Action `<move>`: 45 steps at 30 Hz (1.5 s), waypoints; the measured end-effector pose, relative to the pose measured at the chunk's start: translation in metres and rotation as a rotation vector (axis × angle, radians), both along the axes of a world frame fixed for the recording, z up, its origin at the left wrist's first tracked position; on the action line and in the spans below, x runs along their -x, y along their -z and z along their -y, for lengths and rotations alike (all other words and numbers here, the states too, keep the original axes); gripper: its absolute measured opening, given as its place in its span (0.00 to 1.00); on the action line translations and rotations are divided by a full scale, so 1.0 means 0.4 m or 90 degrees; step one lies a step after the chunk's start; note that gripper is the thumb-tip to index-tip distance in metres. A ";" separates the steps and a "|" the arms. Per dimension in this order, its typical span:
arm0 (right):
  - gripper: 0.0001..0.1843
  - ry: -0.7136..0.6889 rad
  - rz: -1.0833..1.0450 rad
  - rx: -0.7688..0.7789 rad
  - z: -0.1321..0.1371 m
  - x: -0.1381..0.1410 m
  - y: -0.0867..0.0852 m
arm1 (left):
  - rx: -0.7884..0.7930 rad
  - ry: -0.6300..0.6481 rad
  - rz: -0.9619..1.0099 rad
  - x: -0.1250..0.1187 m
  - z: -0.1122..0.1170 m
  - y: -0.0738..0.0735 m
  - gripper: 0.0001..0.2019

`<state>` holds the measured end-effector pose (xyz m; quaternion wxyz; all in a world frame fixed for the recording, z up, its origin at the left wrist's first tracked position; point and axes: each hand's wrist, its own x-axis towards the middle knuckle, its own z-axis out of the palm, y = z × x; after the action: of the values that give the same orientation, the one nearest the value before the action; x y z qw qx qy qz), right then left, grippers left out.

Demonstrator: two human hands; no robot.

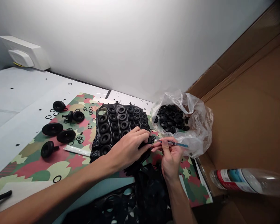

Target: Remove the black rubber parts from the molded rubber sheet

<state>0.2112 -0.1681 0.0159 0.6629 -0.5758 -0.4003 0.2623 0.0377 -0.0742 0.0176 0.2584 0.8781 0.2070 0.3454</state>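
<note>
The left hand [130,146] lies on the right-hand lower part of a black rubber sheet [118,121] moulded with rows of round rings, its fingers curled down and closed on the sheet's right edge, the thumb and forefinger pinching the rubber there. The right hand [170,159] is closed around a thin tool [171,143] with a blue handle, gripped pen-fashion between thumb and the first fingers, the other fingers folded into the palm. The tool's long axis runs nearly level across the view, tilted a little down to the right; its pale metal tip points left and meets the sheet's edge just beside the left fingertips, while the blue end points right towards a clear plastic bag [199,124]. Whether the tip touches rubber or a fingertip cannot be told. The bag stands open just behind the right hand and holds a heap of small black rubber parts [170,119]. The sheet rests on a camouflage-patterned mat [37,168], on which larger black discs [52,128] and thin small rings [57,179] lie scattered to the left, well apart from both hands. A dark heap of rubber scrap [149,193] lies near the wrists, and a plastic bottle [247,181] lies on its side on cardboard [247,118] to the right
</note>
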 end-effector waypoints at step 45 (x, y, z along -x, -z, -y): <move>0.17 0.125 0.470 -0.024 -0.019 0.030 0.028 | 0.080 -0.048 0.028 0.013 0.003 -0.003 0.04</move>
<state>0.1991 -0.1606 0.0049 0.5065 -0.6547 -0.5600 -0.0350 0.0323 -0.0756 0.0187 0.3044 0.8437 0.2558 0.3607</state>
